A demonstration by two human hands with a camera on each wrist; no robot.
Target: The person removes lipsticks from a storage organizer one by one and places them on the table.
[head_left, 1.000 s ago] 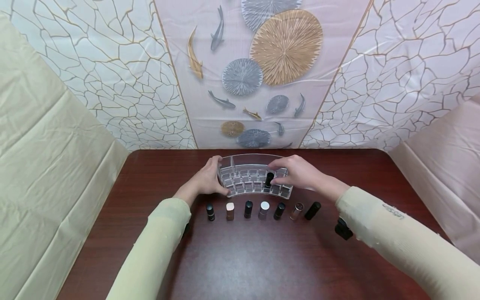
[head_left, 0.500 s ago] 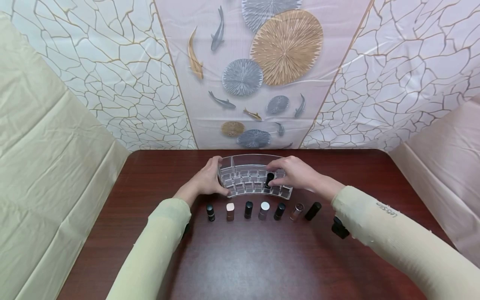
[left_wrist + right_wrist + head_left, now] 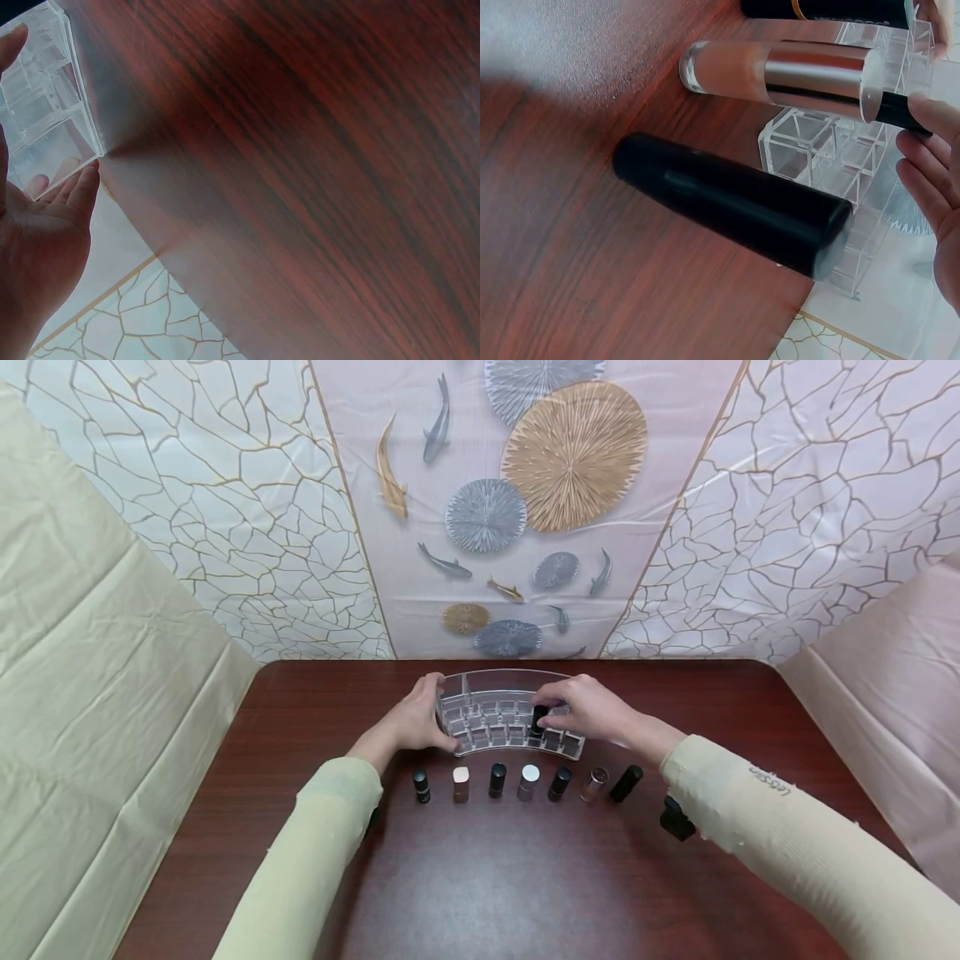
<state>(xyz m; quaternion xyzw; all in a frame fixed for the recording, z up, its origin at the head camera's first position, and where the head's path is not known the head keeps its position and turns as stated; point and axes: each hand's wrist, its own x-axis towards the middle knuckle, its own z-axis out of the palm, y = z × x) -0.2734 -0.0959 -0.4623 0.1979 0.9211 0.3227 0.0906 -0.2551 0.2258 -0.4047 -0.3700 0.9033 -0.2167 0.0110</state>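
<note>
A clear curved lipstick organizer [image 3: 498,680] with stepped compartments stands near the back of the table. My left hand [image 3: 409,720] holds its left end, thumb at the front corner and fingers behind. In the left wrist view, the fingertips touch the organizer's clear wall [image 3: 75,82]. With thumb and fingers my right hand [image 3: 596,708] pinches a black lipstick tube [image 3: 537,720], upright at a front-row compartment towards the organizer's right. Part of this black tube [image 3: 898,111] shows in the right wrist view; its lower end is hidden there.
Several cosmetic tubes stand in a row before the organizer, from a black one [image 3: 422,785] through a pink-capped one [image 3: 461,783] and a white-capped one [image 3: 528,782] to a brownish clear one [image 3: 594,783] and a black one [image 3: 626,782]. A patterned backdrop [image 3: 300,568] rises behind.
My right hand and forearm have shifted slightly left, its fingers drawing closer round the black lipstick tube. My left hand, the organizer and the row of tubes stay in place.
</note>
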